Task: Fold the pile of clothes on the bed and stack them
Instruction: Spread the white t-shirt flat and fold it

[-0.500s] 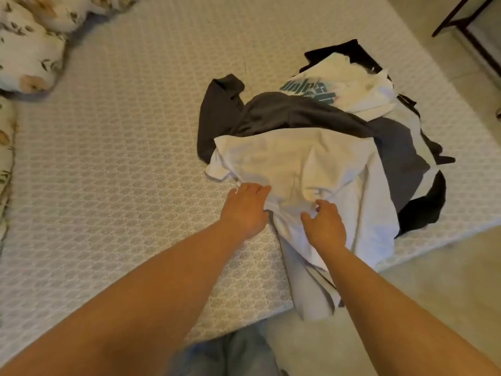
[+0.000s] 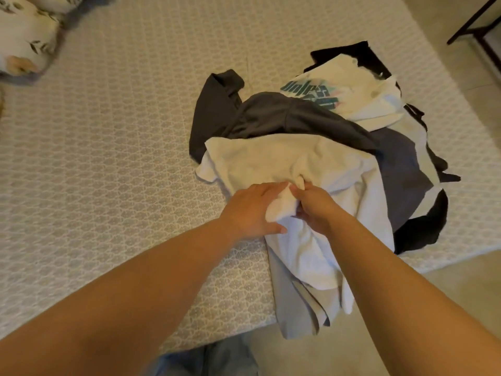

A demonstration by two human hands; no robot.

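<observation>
A loose pile of clothes lies at the bed's near right corner. On top is a white T-shirt [image 2: 271,161], its lower part hanging over the bed's edge. Both hands meet at its middle: my left hand [image 2: 252,208] and my right hand [image 2: 315,206] each grip a bunched fold of the white cloth between them. Behind it lies a dark grey garment [image 2: 271,115], then a white shirt with teal print [image 2: 349,96], a blue-grey piece [image 2: 398,169] and black clothing [image 2: 423,229] underneath.
The bed [image 2: 122,145] has a pale patterned cover, with open room to the left of the pile. Floral pillows [image 2: 24,42] sit at the far left corner. A dark furniture frame [image 2: 477,25] stands on the tiled floor at the far right.
My hands have come together at the middle of the white T-shirt and gathered a fold of it; the cloth between them is now bunched up.
</observation>
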